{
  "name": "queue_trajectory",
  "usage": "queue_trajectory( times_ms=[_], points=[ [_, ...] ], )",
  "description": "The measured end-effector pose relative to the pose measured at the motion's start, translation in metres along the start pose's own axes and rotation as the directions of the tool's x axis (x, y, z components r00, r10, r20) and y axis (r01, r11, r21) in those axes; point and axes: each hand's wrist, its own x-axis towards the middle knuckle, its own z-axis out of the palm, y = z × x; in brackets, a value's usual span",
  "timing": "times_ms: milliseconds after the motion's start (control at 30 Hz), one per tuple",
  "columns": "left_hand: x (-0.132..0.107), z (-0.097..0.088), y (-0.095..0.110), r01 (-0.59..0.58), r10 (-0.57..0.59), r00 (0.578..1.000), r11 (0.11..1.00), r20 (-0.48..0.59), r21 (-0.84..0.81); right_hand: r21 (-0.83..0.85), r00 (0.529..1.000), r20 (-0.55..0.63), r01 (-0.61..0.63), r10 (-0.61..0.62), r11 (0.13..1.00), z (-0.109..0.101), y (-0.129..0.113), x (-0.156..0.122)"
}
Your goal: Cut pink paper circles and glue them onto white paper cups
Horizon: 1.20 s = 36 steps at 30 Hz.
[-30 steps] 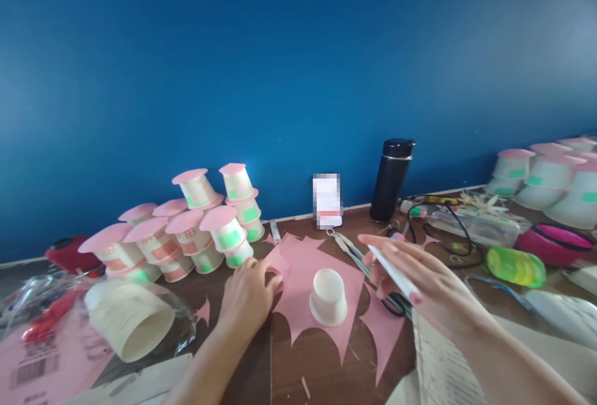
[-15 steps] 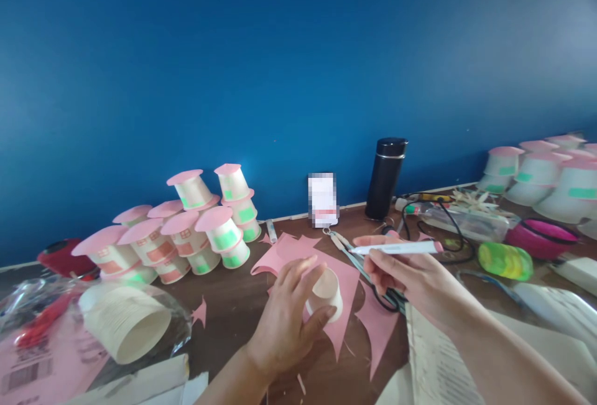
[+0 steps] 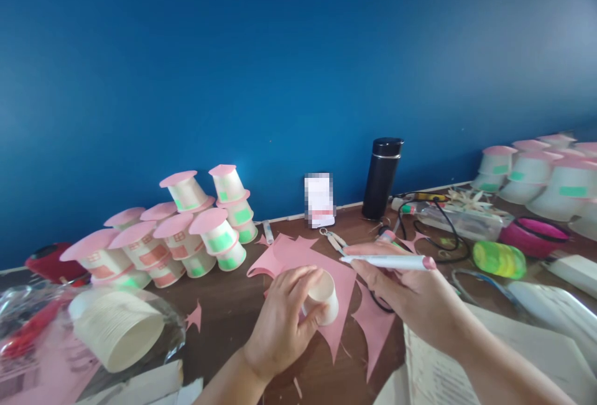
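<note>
My left hand (image 3: 282,318) is wrapped round a small white paper cup (image 3: 324,296) that stands upside down on a cut sheet of pink paper (image 3: 303,259) in the middle of the brown table. My right hand (image 3: 410,296) grips a white pen with a pink cap (image 3: 389,261). The pen lies level, its tip pointing left above the pink sheet, just right of the cup. Scissors (image 3: 338,243) lie partly under my right hand.
A pile of finished pink-topped cups (image 3: 181,231) sits at the left, and more of them (image 3: 536,175) at the far right. A sleeve of stacked cups (image 3: 116,327) lies in plastic at front left. A black flask (image 3: 381,178), cables, a green roll (image 3: 499,259) and papers (image 3: 448,367) crowd the right side.
My left hand moved from the pink paper's left edge onto the cup and closed round it. My right hand turned the pen level, tip pointing left, and brought it nearer the cup.
</note>
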Motion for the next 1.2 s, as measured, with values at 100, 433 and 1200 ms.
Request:
queue_trajectory(
  times_ms=[100, 433, 1200],
  points=[
    [0.0, -0.002, 0.001, 0.004, -0.004, 1.0, 1.0, -0.009, 0.007, -0.013, 0.997, -0.074, 0.003, -0.004, 1.0, 0.005, 0.001, 0.003],
    [-0.001, 0.0, 0.0, 0.004, -0.004, 1.0, 1.0, -0.014, -0.003, -0.053, 0.983, -0.102, 0.145, -0.15, 0.988, 0.029, 0.019, 0.025],
    [0.0, 0.001, 0.0, 0.083, -0.083, 0.997, 0.995, -0.006, -0.06, -0.047, 0.96, 0.177, 0.23, -0.219, 0.972, 0.061, 0.034, -0.058]
  ],
)
